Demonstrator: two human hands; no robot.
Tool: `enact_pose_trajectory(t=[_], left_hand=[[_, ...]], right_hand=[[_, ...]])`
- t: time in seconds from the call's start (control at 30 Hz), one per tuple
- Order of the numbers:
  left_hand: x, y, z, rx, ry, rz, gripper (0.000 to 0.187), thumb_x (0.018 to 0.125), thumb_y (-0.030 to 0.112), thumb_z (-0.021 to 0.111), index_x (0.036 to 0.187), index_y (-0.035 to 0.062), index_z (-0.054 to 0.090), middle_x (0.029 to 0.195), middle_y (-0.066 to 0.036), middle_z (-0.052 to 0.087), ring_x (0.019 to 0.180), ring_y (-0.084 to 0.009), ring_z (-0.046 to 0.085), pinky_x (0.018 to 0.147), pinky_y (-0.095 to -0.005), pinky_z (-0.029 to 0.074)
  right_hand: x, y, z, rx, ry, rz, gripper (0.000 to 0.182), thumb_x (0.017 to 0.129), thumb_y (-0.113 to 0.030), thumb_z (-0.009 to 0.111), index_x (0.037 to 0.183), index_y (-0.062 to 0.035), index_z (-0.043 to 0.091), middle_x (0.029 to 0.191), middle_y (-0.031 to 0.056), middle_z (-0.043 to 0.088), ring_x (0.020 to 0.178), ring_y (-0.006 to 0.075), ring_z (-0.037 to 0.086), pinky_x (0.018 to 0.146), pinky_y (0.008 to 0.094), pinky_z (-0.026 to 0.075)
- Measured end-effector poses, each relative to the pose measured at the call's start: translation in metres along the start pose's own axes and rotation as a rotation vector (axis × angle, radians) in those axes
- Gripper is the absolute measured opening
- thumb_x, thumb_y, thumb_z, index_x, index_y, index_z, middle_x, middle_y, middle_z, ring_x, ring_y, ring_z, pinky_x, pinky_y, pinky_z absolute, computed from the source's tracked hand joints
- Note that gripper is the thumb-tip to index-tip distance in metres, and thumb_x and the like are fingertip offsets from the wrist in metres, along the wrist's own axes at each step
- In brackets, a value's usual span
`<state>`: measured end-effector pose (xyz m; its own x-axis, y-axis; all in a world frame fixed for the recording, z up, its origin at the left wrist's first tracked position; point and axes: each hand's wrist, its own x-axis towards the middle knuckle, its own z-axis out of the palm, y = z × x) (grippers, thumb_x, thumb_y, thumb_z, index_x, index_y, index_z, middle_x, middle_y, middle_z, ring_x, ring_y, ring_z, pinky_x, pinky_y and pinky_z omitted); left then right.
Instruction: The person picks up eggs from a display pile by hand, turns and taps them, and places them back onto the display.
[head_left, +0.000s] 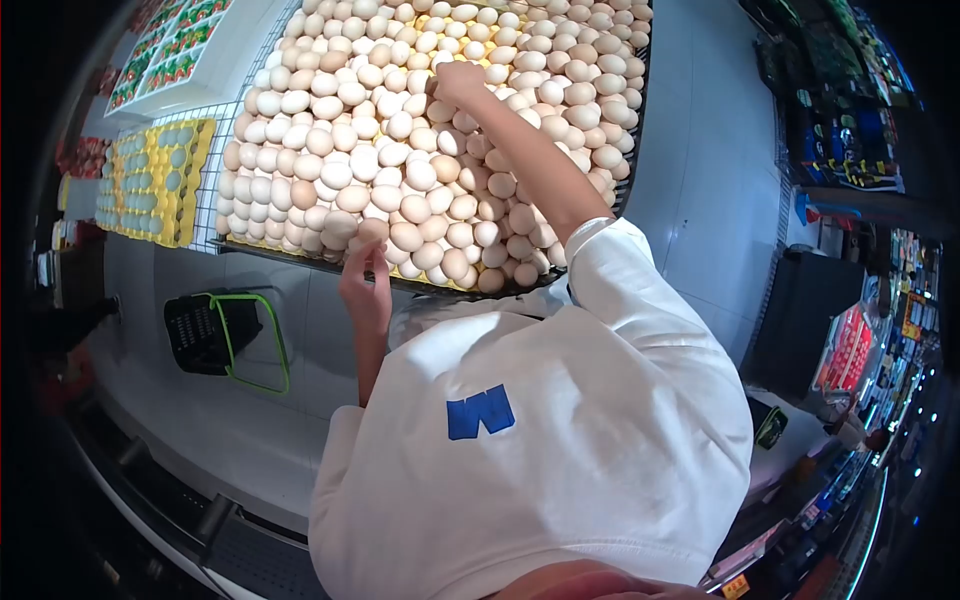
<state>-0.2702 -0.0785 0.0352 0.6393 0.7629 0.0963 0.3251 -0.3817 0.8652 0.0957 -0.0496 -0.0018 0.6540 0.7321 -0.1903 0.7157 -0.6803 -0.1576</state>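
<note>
A broad display of pale brown and cream eggs [420,175] lies piled in rows in front of me. At the near edge of the pile, my left hand [367,285] pinches a brown egg [373,231] with its fingertips. My right hand [461,82] reaches far across the eggs, its fingers curled down at the border of a yellow egg tray [465,33] that shows between thinner rows. Whatever its fingers hold, if anything, is hidden beneath the hand.
Left of the pile, yellow trays [190,185] with pale greenish eggs rest on a white wire rack [212,160]. Behind them is a white box [200,60] of red-and-green packs. A black basket with a green handle [228,335] sits on the floor. Shop shelves [850,130] line the right.
</note>
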Motion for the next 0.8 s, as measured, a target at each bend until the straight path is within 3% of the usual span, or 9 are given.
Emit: enact_pose_trajectory(t=[0.17,0.27,0.3,0.37,0.43,0.5,0.57,0.63,0.8], left_hand=[[0.013,0.015,-0.003,-0.040,-0.015,0.137,0.016,0.092,-0.001,0.061,0.106,0.0010,0.067,0.093,-0.009,0.069,0.077,-0.0173,0.064,0.069,-0.0293,0.051],[0.015,0.015,-0.002,-0.050,-0.052,0.147,0.016,0.092,-0.001,0.061,0.106,0.0013,0.067,0.092,-0.009,0.069,0.077,-0.0164,0.064,0.066,-0.0285,0.051],[0.013,0.014,-0.003,-0.048,-0.090,0.128,0.015,0.092,0.000,0.061,0.106,0.0015,0.067,0.092,-0.008,0.069,0.077,-0.0159,0.063,0.065,-0.0283,0.051],[0.013,0.008,-0.001,-0.081,-0.125,0.154,0.015,0.093,0.002,0.062,0.106,0.0020,0.068,0.092,-0.008,0.068,0.076,-0.0157,0.063,0.065,-0.0280,0.051],[0.017,0.005,0.001,-0.117,-0.148,0.185,0.014,0.093,0.004,0.063,0.106,0.0026,0.068,0.092,-0.008,0.068,0.075,-0.0155,0.063,0.064,-0.0277,0.051],[0.020,0.003,0.004,-0.074,-0.146,0.218,0.015,0.092,0.007,0.063,0.107,0.0034,0.069,0.092,-0.009,0.069,0.075,-0.0157,0.064,0.064,-0.0278,0.051],[0.028,-0.005,0.011,-0.078,-0.176,0.227,0.016,0.092,0.007,0.063,0.107,0.0035,0.069,0.091,-0.010,0.070,0.075,-0.0163,0.065,0.065,-0.0283,0.051],[0.033,-0.005,0.019,-0.088,-0.195,0.236,0.017,0.092,0.008,0.063,0.107,0.0036,0.069,0.090,-0.010,0.070,0.074,-0.0170,0.065,0.066,-0.0288,0.052],[0.030,0.016,0.026,-0.111,-0.288,0.262,0.016,0.092,0.007,0.063,0.106,0.0019,0.068,0.089,-0.011,0.070,0.073,-0.0196,0.066,0.067,-0.0302,0.053]], right_hand=[[-0.004,0.002,-0.008,0.056,-0.030,0.038,0.041,0.071,-0.033,0.074,0.102,-0.0080,0.068,0.094,0.0099,0.072,0.090,0.0261,0.070,0.077,0.0400,0.055],[-0.011,0.011,-0.013,0.221,0.198,0.056,0.045,0.070,-0.036,0.074,0.102,-0.0049,0.069,0.092,0.0151,0.071,0.086,0.0309,0.069,0.074,0.0413,0.056],[-0.017,0.018,-0.019,0.287,0.276,0.026,0.053,0.070,-0.037,0.075,0.109,-0.0013,0.068,0.092,0.0167,0.071,0.085,0.0282,0.070,0.074,0.0390,0.056],[-0.054,0.028,-0.056,0.706,0.287,0.050,0.049,0.079,-0.029,0.073,0.115,0.0030,0.064,0.099,0.0179,0.070,0.091,0.0252,0.069,0.080,0.0365,0.056],[-0.029,0.094,-0.003,1.081,0.465,-0.154,0.055,0.082,-0.024,0.073,0.131,-0.0044,0.057,0.106,0.0123,0.064,0.088,0.0146,0.062,0.073,0.0335,0.053],[-0.106,0.117,-0.040,1.518,0.340,0.091,0.059,0.082,-0.022,0.074,0.138,-0.0142,0.056,0.117,0.0144,0.064,0.095,0.0183,0.064,0.074,0.0340,0.054],[-0.183,0.093,-0.088,1.694,0.496,-0.004,0.037,0.090,-0.016,0.066,0.119,0.0048,0.060,0.109,0.0178,0.067,0.100,0.0261,0.068,0.090,0.0365,0.056],[-0.220,0.107,-0.074,1.801,0.496,0.020,0.031,0.092,-0.006,0.064,0.121,0.0032,0.058,0.113,0.0146,0.065,0.103,0.0248,0.066,0.090,0.0388,0.059],[-0.290,0.075,-0.031,1.841,0.426,0.166,0.037,0.092,-0.008,0.063,0.126,0.0020,0.052,0.119,0.0169,0.062,0.109,0.0287,0.064,0.097,0.0420,0.055]])
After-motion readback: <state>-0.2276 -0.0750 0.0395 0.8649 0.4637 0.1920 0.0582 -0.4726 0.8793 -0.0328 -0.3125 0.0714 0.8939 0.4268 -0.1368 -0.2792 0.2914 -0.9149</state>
